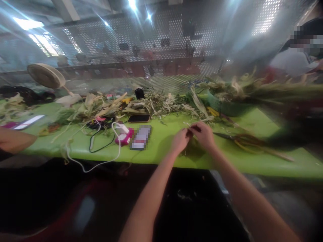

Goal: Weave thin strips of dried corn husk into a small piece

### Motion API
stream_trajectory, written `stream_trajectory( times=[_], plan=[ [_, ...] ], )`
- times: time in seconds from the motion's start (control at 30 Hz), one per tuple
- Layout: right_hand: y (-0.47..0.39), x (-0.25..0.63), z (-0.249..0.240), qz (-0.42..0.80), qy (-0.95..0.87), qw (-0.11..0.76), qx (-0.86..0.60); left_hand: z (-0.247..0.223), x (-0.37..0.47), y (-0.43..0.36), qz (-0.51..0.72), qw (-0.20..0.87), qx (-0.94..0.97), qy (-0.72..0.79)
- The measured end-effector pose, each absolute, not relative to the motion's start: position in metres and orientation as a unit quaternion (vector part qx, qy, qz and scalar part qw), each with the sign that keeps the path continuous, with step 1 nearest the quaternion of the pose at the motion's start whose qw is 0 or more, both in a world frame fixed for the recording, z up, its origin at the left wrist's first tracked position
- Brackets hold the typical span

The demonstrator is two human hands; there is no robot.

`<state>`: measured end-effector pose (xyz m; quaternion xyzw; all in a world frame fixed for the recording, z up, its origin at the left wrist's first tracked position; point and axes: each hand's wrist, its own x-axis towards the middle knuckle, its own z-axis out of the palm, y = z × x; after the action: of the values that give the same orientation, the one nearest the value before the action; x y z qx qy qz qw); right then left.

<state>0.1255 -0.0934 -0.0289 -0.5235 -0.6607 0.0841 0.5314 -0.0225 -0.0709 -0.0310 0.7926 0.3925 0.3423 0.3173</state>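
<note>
Centre frame, on lime-green plastic tabletop (161, 148): my left hand (179, 141) and right hand (205, 135), fingertips meeting, both pinched closed on one thin pale dried leaf strip (188, 125). Dark-handled scissors (234, 137) just right.

A long bright-green table (161, 148) is running across the view from nine to three o'clock. Behind it, toward twelve o'clock, a perforated metal screen (156, 43) is standing as a wall, catching glare. Ceiling lights (27, 23) are shining at eleven and twelve o'clock, throwing streaks across the blurred picture. A pale desk fan (46, 75) is sitting at ten o'clock on the table. Below, toward six o'clock, the floor is lying dark.
</note>
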Motion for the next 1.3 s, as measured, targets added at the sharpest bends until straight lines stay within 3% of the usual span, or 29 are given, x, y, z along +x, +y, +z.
stream_trajectory(
  times=[0.23,0.43,0.6,0.97,1.3],
  plan=[
    [-0.098,0.121,-0.026,0.067,-0.642,0.556,-0.523,-0.033,-0.023,-0.07,0.339,0.385,0.784,0.351],
    [-0.098,0.123,-0.021,-0.028,-0.611,0.584,-0.533,-0.031,-0.027,-0.062,0.452,0.529,0.587,0.415],
    [-0.092,0.126,-0.031,0.086,-0.658,0.511,-0.546,-0.033,-0.03,-0.058,0.496,0.639,0.454,0.374],
    [-0.097,0.123,-0.031,0.195,-0.68,0.466,-0.531,-0.031,-0.034,-0.056,0.474,0.735,0.361,0.323],
    [-0.104,0.119,-0.021,-0.126,-0.732,0.407,-0.532,-0.041,-0.029,-0.051,0.505,0.701,0.365,0.347]
  ],
)
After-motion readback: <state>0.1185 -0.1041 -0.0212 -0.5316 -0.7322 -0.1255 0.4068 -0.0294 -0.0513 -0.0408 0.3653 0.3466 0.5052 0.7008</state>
